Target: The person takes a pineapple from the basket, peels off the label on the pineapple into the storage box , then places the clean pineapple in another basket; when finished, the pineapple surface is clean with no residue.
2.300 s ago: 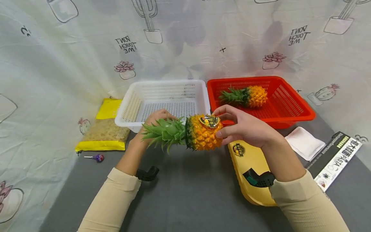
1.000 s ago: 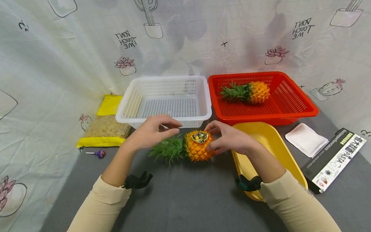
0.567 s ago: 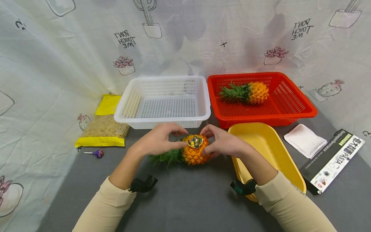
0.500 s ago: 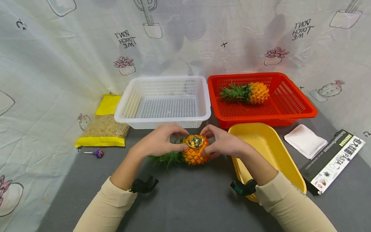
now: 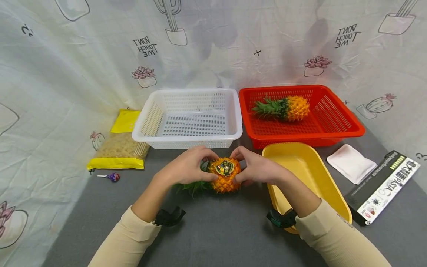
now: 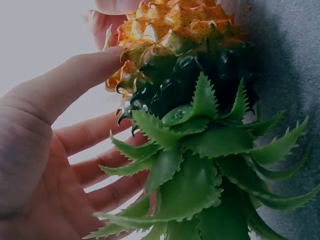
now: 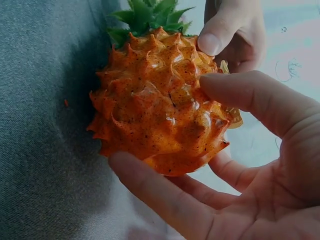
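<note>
An orange toy-like pineapple (image 5: 227, 181) with green leaves lies on its side on the grey table, a black-and-gold oval sticker (image 5: 225, 167) on its upper side. My left hand (image 5: 190, 167) holds the pineapple near the crown. Its thumb rests on the orange skin, with the fingers reaching behind, as the left wrist view shows. At the base end my right hand (image 5: 260, 167) holds the same fruit between thumb and fingers. In the right wrist view the other thumb (image 7: 212, 42) touches the skin near the leaves. Part of the crown is hidden under my left hand in the head view.
Behind stand a white basket (image 5: 186, 144) and a red basket (image 5: 300, 138) with a second pineapple (image 5: 297, 108). A yellow tray (image 5: 300, 159), white pouch (image 5: 351, 163) and pasta box (image 5: 383, 185) lie right. Left are a pasta bag (image 5: 120, 148) and lollipop (image 5: 113, 177).
The pineapple has come down from the air onto the table. My left hand left the leaves, lifted away, then took hold of the fruit's body beside the sticker. The right hand stayed at the base end.
</note>
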The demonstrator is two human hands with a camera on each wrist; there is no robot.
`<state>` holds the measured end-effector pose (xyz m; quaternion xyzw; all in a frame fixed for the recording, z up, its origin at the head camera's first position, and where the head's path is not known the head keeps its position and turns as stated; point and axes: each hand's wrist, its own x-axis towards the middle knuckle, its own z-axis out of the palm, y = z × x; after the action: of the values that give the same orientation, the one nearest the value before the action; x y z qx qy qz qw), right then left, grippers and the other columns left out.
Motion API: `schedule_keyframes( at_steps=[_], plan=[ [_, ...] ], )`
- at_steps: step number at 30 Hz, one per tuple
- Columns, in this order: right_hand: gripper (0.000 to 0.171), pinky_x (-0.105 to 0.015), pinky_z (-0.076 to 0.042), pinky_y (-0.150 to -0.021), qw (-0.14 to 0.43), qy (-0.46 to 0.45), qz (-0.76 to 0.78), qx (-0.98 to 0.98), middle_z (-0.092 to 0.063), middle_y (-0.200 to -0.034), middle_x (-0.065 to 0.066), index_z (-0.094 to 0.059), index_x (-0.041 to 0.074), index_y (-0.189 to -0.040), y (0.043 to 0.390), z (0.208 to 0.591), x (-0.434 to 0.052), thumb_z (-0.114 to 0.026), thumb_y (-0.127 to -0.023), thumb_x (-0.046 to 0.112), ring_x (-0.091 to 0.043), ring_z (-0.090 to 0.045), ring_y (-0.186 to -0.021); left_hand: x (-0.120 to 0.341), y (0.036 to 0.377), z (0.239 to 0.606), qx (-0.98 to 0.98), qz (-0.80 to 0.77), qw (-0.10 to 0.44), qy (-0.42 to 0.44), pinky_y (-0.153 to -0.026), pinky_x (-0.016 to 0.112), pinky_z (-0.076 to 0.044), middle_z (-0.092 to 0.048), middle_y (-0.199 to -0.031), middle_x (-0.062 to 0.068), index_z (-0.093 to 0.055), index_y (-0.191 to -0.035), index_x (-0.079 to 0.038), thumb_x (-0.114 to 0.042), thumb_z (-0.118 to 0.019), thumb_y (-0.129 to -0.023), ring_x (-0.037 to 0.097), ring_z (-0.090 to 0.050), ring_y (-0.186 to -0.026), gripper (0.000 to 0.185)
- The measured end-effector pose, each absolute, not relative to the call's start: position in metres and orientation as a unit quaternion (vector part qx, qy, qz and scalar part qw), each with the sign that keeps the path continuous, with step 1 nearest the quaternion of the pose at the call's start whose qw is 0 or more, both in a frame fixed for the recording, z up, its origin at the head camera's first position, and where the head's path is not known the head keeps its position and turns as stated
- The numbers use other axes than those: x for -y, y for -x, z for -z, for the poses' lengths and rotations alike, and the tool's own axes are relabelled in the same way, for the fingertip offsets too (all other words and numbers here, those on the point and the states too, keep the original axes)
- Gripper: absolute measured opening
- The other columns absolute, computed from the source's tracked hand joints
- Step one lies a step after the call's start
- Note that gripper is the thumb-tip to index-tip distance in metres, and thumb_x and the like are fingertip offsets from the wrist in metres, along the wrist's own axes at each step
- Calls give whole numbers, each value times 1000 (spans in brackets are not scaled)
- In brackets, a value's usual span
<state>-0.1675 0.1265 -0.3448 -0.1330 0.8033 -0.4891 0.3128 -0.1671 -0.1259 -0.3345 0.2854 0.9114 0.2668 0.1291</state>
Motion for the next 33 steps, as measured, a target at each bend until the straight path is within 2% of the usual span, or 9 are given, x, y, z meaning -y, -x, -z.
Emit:
schedule_keyframes(
  at_steps=[8,15,18,21,24,28,33],
  plan=[
    [68,-40,-60,-89,292,165,448,-829,-47,-147,-19,-43,11,-134,164,343,-124,-84,-80,13,-31,-63,-108,124,158,338,-915,-276,129,-266,-100,41,-53,-61,-120,-1,-66,-128,-14,-37,-86,-81,17,-60,-113,56],
    [69,-41,-58,-95,291,184,423,-838,-51,-147,-17,-46,12,-137,160,340,-129,-86,-81,19,-32,-62,-115,116,151,337,-922,-263,124,-256,-99,40,-52,-59,-122,0,-66,-128,-13,-35,-88,-80,18,-60,-111,58],
    [64,-45,-56,-99,288,195,425,-836,-53,-146,-17,-50,11,-138,160,338,-133,-83,-86,24,-36,-58,-124,114,150,337,-923,-261,120,-256,-99,39,-52,-59,-122,0,-66,-128,-14,-36,-88,-80,17,-60,-111,57],
    [51,-49,-55,-102,262,210,431,-837,-59,-141,-15,-56,10,-135,161,336,-135,-78,-91,25,-38,-57,-130,113,150,338,-922,-263,118,-257,-98,40,-52,-59,-121,0,-67,-128,-14,-36,-88,-80,19,-60,-110,57],
    [38,-48,-56,-100,227,221,431,-845,-65,-133,-13,-64,10,-128,160,333,-132,-74,-94,23,-36,-62,-126,113,148,337,-922,-263,116,-258,-97,41,-52,-59,-121,0,-67,-129,-14,-36,-88,-81,22,-61,-111,57],
    [30,-42,-61,-89,198,230,405,-863,-71,-123,-11,-70,11,-122,160,330,-127,-73,-95,22,-31,-69,-111,113,145,335,-923,-259,114,-260,-97,41,-52,-60,-121,1,-66,-129,-13,-35,-87,-83,24,-61,-111,56],
    [24,-32,-59,-75,187,238,363,-881,-73,-109,-7,-74,10,-113,162,326,-119,-74,-94,23,-24,-67,-92,112,143,334,-925,-249,108,-266,-92,39,-51,-60,-120,2,-66,-129,-13,-35,-87,-84,25,-60,-106,55]
  ],
)
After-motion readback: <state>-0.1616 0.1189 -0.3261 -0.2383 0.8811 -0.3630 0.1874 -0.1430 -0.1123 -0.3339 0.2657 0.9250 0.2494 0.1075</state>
